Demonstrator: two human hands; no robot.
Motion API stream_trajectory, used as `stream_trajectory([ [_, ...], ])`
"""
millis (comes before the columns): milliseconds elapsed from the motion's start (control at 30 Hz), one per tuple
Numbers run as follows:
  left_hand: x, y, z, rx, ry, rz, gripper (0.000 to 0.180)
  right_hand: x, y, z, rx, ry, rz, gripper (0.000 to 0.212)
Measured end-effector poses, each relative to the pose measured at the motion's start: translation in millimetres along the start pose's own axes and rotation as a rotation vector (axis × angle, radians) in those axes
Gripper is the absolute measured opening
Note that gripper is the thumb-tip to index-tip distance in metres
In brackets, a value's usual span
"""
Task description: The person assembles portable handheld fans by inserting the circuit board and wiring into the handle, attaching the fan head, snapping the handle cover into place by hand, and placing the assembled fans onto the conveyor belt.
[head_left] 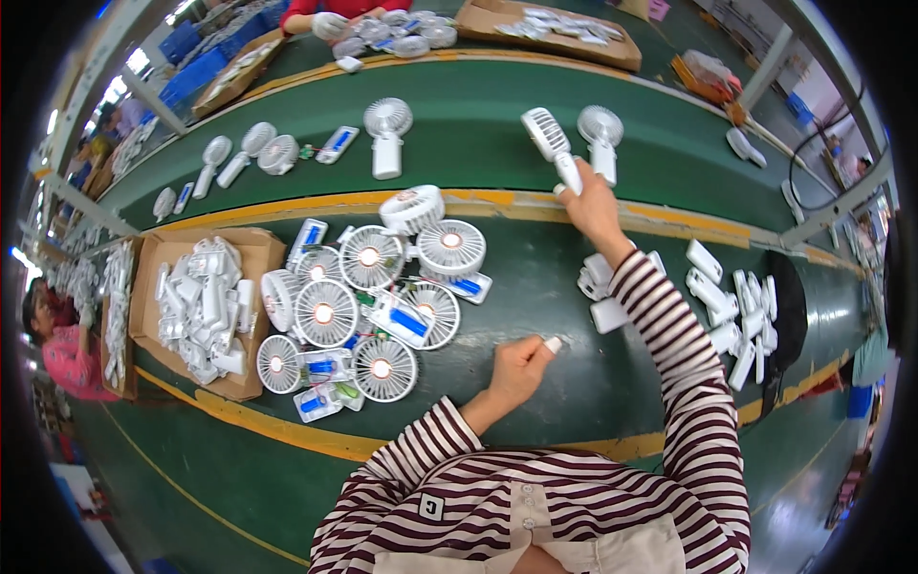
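My right hand (595,209) reaches over the far edge of the table. Its fingers are closed around the handle of a white handheld fan (548,134), tilted above the green conveyor belt. Just right of it, another white fan (601,129) is on the belt. My left hand (516,371) is low over the middle of the table, fingers curled in, with a white covering on one fingertip; I see nothing held. To its left is a heap of open fan parts, with round white fan heads (326,313) and handle halves with blue cells (403,319).
A cardboard box (260,251) of white casings stands left. White handle pieces (710,294) lie right, beside a black object (790,316). More fans (387,134) dot the conveyor belt (459,105). Across it, a gloved person's hand (330,26) is at a pile of parts. Metal posts flank the line.
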State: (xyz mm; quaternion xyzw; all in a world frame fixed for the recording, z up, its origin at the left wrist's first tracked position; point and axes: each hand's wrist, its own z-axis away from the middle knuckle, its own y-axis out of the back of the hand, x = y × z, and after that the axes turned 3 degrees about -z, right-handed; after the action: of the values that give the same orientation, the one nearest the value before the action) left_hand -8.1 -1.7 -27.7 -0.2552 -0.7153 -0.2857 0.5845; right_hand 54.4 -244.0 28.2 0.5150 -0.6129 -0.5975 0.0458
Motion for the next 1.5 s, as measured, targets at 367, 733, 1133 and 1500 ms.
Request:
stream_trajectory([
  [367, 1, -1, 0, -0.001, -0.078, -0.029, 0.028, -9, -57, -61, 0.099, 0.011, 0.287, 0.051],
  [733, 26, 22, -2, -0.177, 0.095, 0.084, 0.016, -60, -30, 89, 0.003, 0.090, -0.320, 0.052],
  [1133, 64, 235, -249, 0.007, 0.091, -1.247, 0.029, -34, -27, 137, 0.088, 0.297, -0.199, 0.036],
  [1500, -34, 235, -322, 0.065, 0.163, -1.295, 0.058, -36, -26, 139, 0.046, 0.248, -0.148, 0.032],
])
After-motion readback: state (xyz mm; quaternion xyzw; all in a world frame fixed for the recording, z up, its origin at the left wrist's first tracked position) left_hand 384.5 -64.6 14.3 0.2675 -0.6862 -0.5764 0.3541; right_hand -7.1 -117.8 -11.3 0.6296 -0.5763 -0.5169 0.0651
